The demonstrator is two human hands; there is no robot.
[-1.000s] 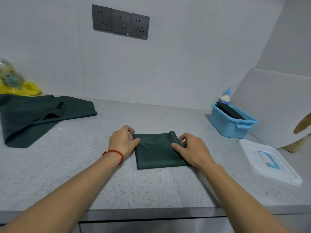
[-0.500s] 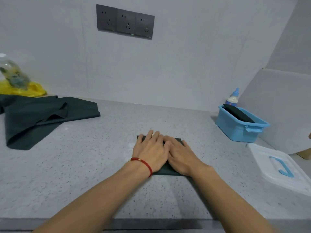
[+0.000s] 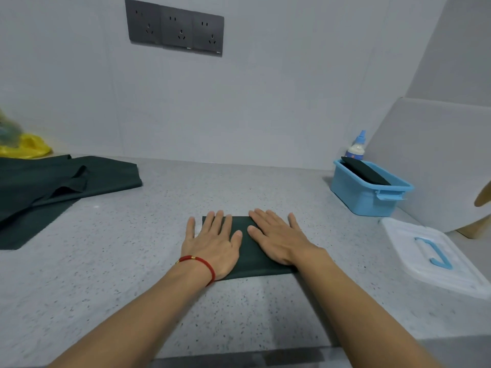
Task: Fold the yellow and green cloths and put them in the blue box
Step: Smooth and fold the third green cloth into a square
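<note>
Head view: folded green cloth [image 3: 245, 253] lies under flat left hand [image 3: 212, 244] and right hand [image 3: 279, 240].

A grey socket panel [image 3: 174, 27] is hanging on the wall beyond the hands. A white bottle [image 3: 356, 147] is standing far right; something blurred, possibly a bag [image 3: 25, 147], is lying far left.
</note>
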